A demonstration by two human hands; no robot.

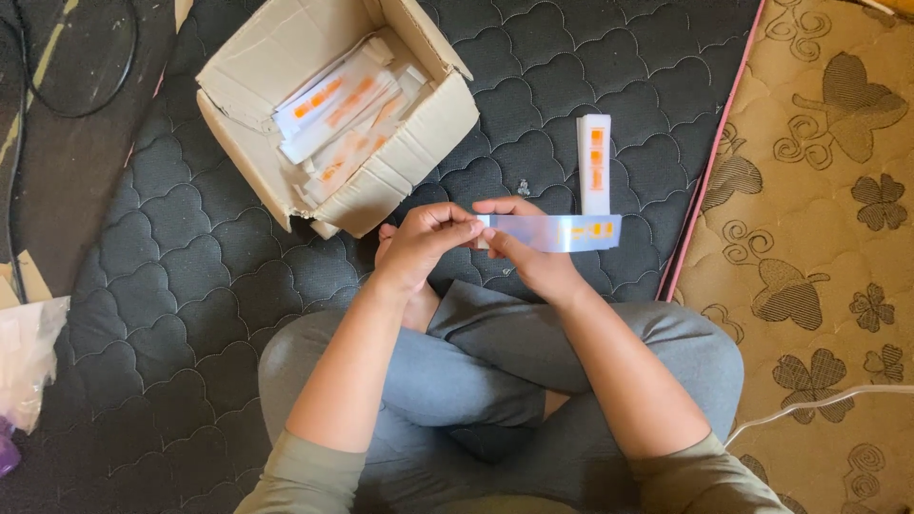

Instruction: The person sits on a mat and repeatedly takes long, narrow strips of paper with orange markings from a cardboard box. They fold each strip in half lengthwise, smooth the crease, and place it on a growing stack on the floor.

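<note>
You sit cross-legged on a dark quilted mat (171,276), both forearms reaching forward over your grey-trousered knees and converging just past them. Your left hand (424,246) is curled, knuckles up, with thumb and fingertips pinched on the left end of a flat white strip (557,232) — a long, thin carton blank with orange marks near its right end. Your right hand (528,252) comes in from the other side, wrist bent inward, its fingers closed on the same end of the strip from below and in front, so the two hands touch each other there. The strip lies level, running out to your right, its far end free in the air above the mat.

Just beyond that free end, a folded white box (595,164) with orange marks lies on the mat, lengthwise away from you, apart from the strip.

To the front left stands an open cardboard carton (419,133), flaps spread, holding a slanted stack of the same white-and-orange blanks (343,109). The carton's near corner is close to your left hand but not touching it.

On your right, the mat meets a tan patterned mattress (819,219) — a white cable (819,402) crosses its lower part.
</note>
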